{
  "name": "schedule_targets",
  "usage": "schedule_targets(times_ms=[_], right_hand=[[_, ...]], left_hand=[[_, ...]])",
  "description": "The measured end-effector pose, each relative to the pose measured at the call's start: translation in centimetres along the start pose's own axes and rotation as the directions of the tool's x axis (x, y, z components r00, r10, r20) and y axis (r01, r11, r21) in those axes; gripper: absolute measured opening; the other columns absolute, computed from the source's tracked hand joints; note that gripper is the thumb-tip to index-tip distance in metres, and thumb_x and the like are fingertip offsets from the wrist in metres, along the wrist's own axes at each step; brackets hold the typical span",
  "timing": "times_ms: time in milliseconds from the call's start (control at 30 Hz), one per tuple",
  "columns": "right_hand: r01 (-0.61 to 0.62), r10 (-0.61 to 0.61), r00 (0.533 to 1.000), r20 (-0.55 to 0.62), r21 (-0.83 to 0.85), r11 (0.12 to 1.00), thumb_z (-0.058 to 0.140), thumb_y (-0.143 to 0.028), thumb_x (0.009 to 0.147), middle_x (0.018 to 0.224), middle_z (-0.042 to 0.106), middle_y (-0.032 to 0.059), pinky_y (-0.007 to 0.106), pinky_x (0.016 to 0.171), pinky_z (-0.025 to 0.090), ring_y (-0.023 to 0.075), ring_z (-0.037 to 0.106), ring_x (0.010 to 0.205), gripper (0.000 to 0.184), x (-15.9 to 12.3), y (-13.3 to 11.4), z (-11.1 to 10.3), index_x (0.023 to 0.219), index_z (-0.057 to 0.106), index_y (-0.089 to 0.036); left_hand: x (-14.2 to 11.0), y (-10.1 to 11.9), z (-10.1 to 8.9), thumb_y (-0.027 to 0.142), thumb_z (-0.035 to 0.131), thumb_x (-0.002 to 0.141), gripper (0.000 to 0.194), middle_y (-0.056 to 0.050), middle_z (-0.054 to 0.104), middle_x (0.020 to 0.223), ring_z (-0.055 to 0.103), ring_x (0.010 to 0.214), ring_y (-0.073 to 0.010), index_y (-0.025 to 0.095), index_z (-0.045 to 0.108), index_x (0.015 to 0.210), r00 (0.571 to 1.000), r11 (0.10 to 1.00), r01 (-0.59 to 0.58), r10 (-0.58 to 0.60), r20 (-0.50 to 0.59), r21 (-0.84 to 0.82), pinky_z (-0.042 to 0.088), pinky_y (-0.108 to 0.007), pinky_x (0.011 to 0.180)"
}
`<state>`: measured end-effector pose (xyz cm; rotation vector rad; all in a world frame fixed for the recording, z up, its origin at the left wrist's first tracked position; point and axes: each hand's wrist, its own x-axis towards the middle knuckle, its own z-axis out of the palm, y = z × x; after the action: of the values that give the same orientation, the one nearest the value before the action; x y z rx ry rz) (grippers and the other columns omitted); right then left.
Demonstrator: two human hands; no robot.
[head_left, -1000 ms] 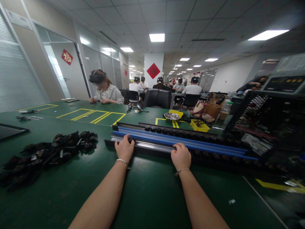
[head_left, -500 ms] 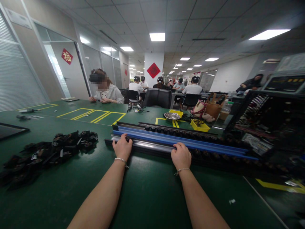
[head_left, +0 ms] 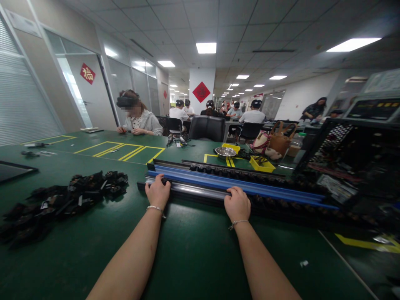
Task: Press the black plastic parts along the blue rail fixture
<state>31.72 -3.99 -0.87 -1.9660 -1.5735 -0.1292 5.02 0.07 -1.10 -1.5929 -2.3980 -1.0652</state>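
Note:
A long rail assembly lies across the green table, with a blue channel [head_left: 200, 177] and a shiny silver rail [head_left: 193, 189] along its near side. My left hand [head_left: 158, 192] is closed over the silver rail near its left end; a small black part [head_left: 164, 181] shows between thumb and fingers, mostly hidden. Farther right, my right hand [head_left: 237, 204] curls its fingers over the same rail, its fingertips on the top edge. Rows of black parts [head_left: 275, 204] sit along the rail to the right of that hand.
A heap of black parts [head_left: 78, 193] lies at the left. Behind the rails stand a metal bowl [head_left: 225, 152] and a yellow tray [head_left: 262, 165]. Open electronic equipment [head_left: 337, 158] rises at the right. A co-worker [head_left: 140, 118] sits across the table.
My left hand has slid slightly left along the silver rail, with the black part at its fingers. My right hand stays in place. A distant person at the right has shifted left.

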Motion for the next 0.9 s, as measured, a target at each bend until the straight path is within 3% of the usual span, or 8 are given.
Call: schedule_targets(times_ms=[300,567,900], right_hand=[[0.002,-0.002,1.000,0.014,-0.015,1.000,0.043,-0.015,0.076,0.117,0.060,0.0049,0.031,0.088,0.035,0.0201,0.052,0.104,0.033,0.1,-0.1,-0.1,0.098,0.068,-0.019],[0.006,-0.006,1.000,0.004,-0.006,1.000,0.043,-0.015,0.076,0.117,0.060,0.0045,0.031,0.088,0.035,0.0199,0.052,0.104,0.033,0.0,0.0,-0.1,0.097,0.068,-0.019],[0.003,-0.003,1.000,0.004,-0.001,1.000,0.043,-0.015,0.075,0.117,0.060,0.0043,0.032,0.088,0.035,0.0203,0.052,0.104,0.033,0.0,0.0,0.0,0.097,0.068,-0.020]], left_hand=[[0.7,-0.8,0.4,0.032,0.048,0.079,0.039,-0.007,0.070,0.100,0.062,0.094,-0.0223,0.023,0.054,0.116,0.998,0.999,0.046,-0.047,-0.030,-0.016,0.021,-0.043,0.105],[1.8,-2.1,0.6,0.030,0.052,0.075,0.037,-0.010,0.068,0.099,0.059,0.098,-0.0250,0.018,0.059,0.110,0.993,1.000,0.004,-0.004,-0.117,-0.001,0.037,-0.037,0.093],[2.2,-2.6,0.6,0.030,0.052,0.074,0.039,-0.010,0.066,0.101,0.058,0.098,-0.0253,0.017,0.059,0.111,0.990,0.997,0.068,-0.072,-0.118,-0.041,0.040,-0.038,0.091]])
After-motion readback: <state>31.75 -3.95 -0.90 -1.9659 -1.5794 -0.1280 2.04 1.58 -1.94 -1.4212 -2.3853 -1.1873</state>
